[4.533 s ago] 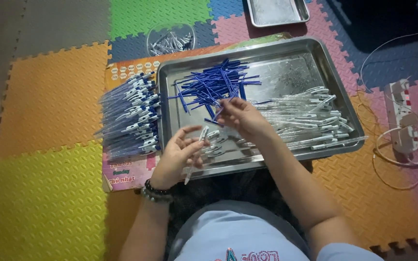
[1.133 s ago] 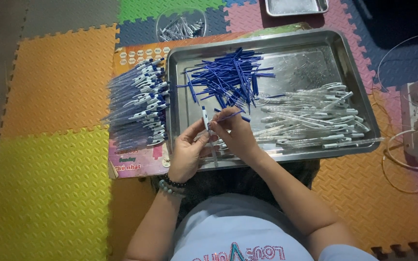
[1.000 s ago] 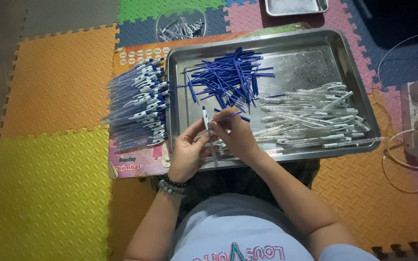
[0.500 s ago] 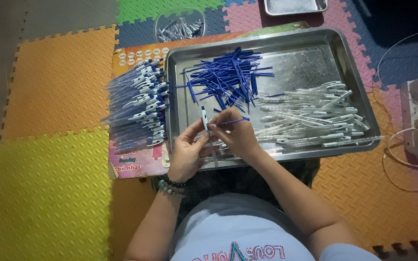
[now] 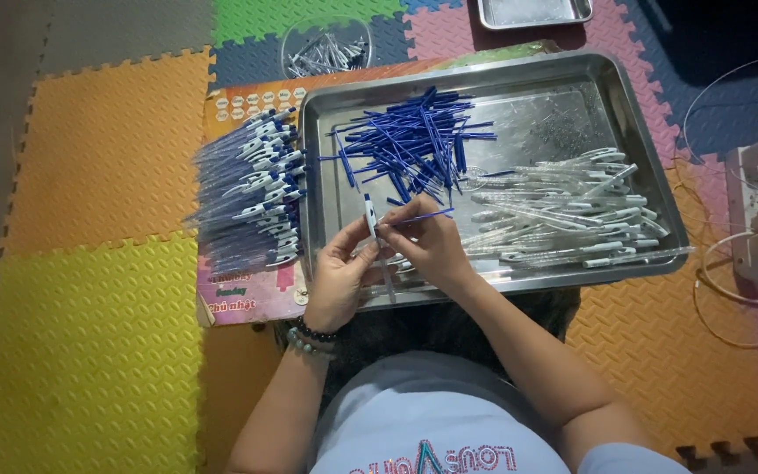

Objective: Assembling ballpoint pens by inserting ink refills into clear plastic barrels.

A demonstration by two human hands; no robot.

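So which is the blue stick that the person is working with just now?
Find the big steel tray on the foam mats. At its near edge the right hand pinches one thin blue refill, pointing into the clear pen barrel in the left hand. It alone is lifted, apart from the blue heap behind it.

The person fills the lower middle of the frame, seen from above. They wear a pale grey-blue short-sleeved top; its sleeve edge shows at the lower right corner. Across the chest, at the bottom centre, runs a print of sparkly pink and blue lettering. Both forearms are bare. The left hand (image 5: 337, 283) has a wrist ringed by two beaded bracelets, one dark, one pale green-grey. The right hand (image 5: 432, 248) has no rings or bands visible.
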